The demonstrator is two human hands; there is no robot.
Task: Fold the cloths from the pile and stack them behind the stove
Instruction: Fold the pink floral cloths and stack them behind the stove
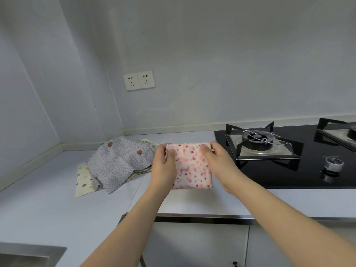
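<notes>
Pink spotted cloth, already folded to a small rectangle, is held up just above the counter, between the pile and the stove. The person's left hand pinches its far left corner, thumb on the near face, fingers curled behind. The right hand does the same on the far right corner. The fold hangs down toward the near edge; likely held taut like this to square the edges before another fold or before carrying it off.

The pile sits just left of the hands: grey dotted cloth on top, crumpled, cream and checked ones under it, all unfolded.

The black stove is to the right, with the burner grate and knob close by. The strip of counter behind it, along the wall, looks narrow; no stack visible there yet. The grate stands in the direct path, so the reach probably goes over or around it.

Wall sockets far back, sink corner near left.
</notes>
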